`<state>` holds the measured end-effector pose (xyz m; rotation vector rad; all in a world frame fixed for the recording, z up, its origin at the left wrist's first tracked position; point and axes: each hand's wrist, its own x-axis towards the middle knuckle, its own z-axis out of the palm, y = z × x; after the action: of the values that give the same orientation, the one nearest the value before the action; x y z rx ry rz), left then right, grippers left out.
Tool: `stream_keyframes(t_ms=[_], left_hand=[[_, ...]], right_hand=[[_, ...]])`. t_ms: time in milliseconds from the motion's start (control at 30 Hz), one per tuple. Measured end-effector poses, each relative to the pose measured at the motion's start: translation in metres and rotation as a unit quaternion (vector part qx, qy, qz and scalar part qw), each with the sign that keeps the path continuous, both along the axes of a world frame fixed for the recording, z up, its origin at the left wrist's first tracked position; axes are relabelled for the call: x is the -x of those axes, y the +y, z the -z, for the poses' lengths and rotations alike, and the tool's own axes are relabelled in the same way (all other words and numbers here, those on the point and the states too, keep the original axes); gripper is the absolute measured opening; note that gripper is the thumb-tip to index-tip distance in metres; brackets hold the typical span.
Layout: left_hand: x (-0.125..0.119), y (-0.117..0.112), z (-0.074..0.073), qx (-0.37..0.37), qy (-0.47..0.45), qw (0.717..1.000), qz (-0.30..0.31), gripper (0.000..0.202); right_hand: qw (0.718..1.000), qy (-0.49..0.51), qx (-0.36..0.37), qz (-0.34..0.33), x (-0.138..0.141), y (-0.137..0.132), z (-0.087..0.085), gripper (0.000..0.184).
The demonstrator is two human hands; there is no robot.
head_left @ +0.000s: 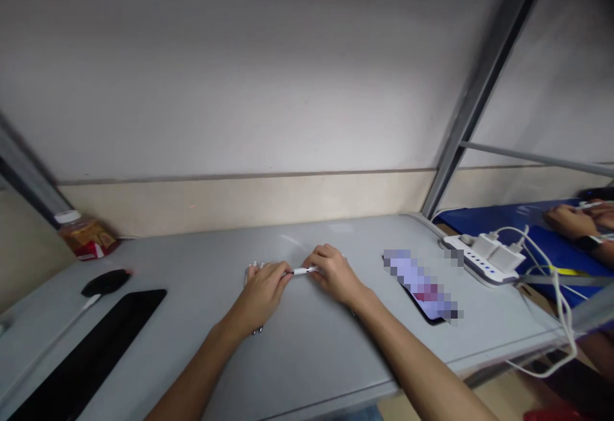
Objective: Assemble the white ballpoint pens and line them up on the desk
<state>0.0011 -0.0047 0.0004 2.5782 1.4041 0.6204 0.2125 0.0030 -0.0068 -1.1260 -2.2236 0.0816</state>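
A slim white pen [300, 271] is held level just above the grey desk, between my two hands. My left hand [261, 294] pinches its dark left end with thumb and fingers. On the other end, the fingers of my right hand [333, 272] are closed, partly covering it. Several thin objects with metallic tips [258, 329] lie under my left hand. That hand hides most of them, so their kind is unclear.
To the right lie a lit phone [419, 290] and a white power strip [482, 258] with plugs and cables. A bottle [89, 237], a black rounded device [105, 282] and a long black flat object [96, 357] are left. Another person's hands [573, 221] show far right.
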Motion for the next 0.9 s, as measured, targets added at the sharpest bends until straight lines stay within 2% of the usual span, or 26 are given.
stream_keyframes(t_ms=[200,500,633,800,900], left_hand=[[0.002,0.002,0.0,0.015,-0.028,0.999,0.003,0.03],[0.01,0.011,-0.001,0.01,-0.04,0.997,-0.059,0.028],[0.008,0.009,0.001,0.011,-0.022,0.998,-0.055,0.026],[0.003,0.003,0.001,0.008,-0.019,1.0,-0.019,0.026],[0.001,0.001,-0.002,0.008,-0.029,0.999,-0.022,0.027]], right_hand=[[0.999,0.013,-0.002,0.053,-0.006,0.005,0.001,0.02],[0.993,0.027,0.03,0.114,-0.016,0.006,-0.002,0.024],[0.997,0.029,0.03,0.066,-0.014,0.005,-0.002,0.024],[1.0,0.012,0.025,-0.011,-0.006,0.0,-0.001,0.023],[0.999,0.012,0.026,-0.041,-0.002,-0.003,-0.003,0.022]])
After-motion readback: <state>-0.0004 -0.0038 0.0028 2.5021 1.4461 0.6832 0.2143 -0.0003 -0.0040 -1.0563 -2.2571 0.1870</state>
